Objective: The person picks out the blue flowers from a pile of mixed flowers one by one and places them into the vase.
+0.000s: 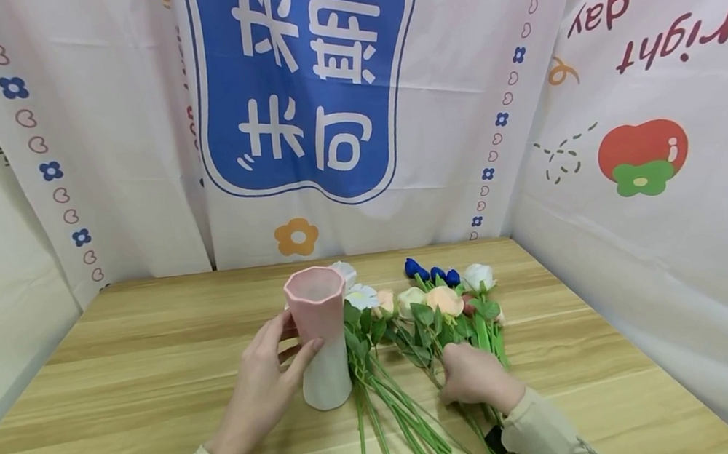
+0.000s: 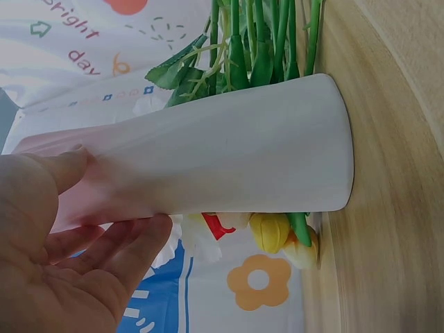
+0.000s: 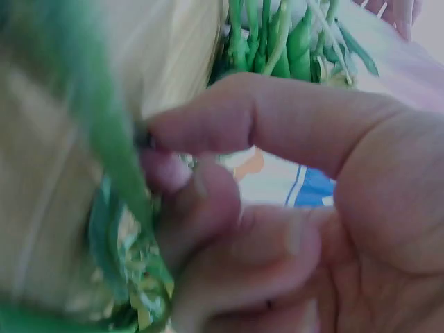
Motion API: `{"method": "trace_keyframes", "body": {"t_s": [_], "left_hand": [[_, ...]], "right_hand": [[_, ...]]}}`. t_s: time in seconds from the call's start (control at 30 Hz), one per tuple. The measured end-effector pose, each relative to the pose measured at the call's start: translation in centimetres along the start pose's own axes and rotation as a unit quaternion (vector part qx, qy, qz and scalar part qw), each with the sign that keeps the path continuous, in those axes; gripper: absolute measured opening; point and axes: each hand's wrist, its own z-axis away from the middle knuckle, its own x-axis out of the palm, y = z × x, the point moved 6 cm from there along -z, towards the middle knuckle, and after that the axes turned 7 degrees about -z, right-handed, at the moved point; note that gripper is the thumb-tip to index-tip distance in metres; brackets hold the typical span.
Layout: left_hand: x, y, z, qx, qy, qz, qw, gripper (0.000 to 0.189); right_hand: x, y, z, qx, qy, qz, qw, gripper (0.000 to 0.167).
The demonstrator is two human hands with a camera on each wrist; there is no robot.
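Observation:
A tall vase, pink at the faceted rim and white below, stands upright on the table. My left hand grips its upper part, thumb on the near side and fingers around the left; the left wrist view shows the same hold on the vase. To the right, my right hand pinches a thin flower stem between thumb and curled fingers, among the artificial flowers. Close by are a peach flower and green leaves. In the right wrist view, a blurred green stem passes in front of the fingertips.
Bare green stems lie right of the vase, pointing toward the near edge. Blue buds, a white rose and white flowers lie farther back. A printed cloth hangs behind the wooden table.

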Motion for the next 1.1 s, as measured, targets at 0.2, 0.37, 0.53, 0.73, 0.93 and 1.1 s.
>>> {"method": "trace_keyframes", "body": {"t_s": [0.2, 0.37, 0.53, 0.73, 0.93, 1.1], "left_hand": [[0.0, 0.0, 0.0, 0.001, 0.000, -0.002, 1.0000, 0.056], [0.0, 0.1, 0.0, 0.004, -0.001, -0.001, 1.0000, 0.055], [0.0, 0.0, 0.0, 0.005, 0.001, 0.000, 1.0000, 0.056], [-0.1, 0.0, 0.0, 0.004, -0.001, 0.001, 1.0000, 0.056], [0.0, 0.1, 0.0, 0.005, -0.002, 0.003, 1.0000, 0.055], [-0.1, 0.0, 0.1, 0.002, -0.002, 0.004, 1.0000, 0.055]], "right_hand": [[-0.2, -0.3, 0.0, 0.019, 0.015, -0.004, 0.9997, 0.045], [-1.3, -0.8, 0.4, -0.010, 0.043, -0.060, 0.9973, 0.045], [-1.9, -1.7, 0.5, -0.045, 0.035, -0.130, 0.9898, 0.042], [-2.0, -1.8, 0.3, -0.046, -0.010, -0.199, 0.9789, 0.032], [-2.7, -0.6, 0.5, -0.004, -0.033, -0.208, 0.9775, 0.036], [-3.6, -0.3, 0.7, -0.008, -0.022, -0.200, 0.9796, 0.040]]}}
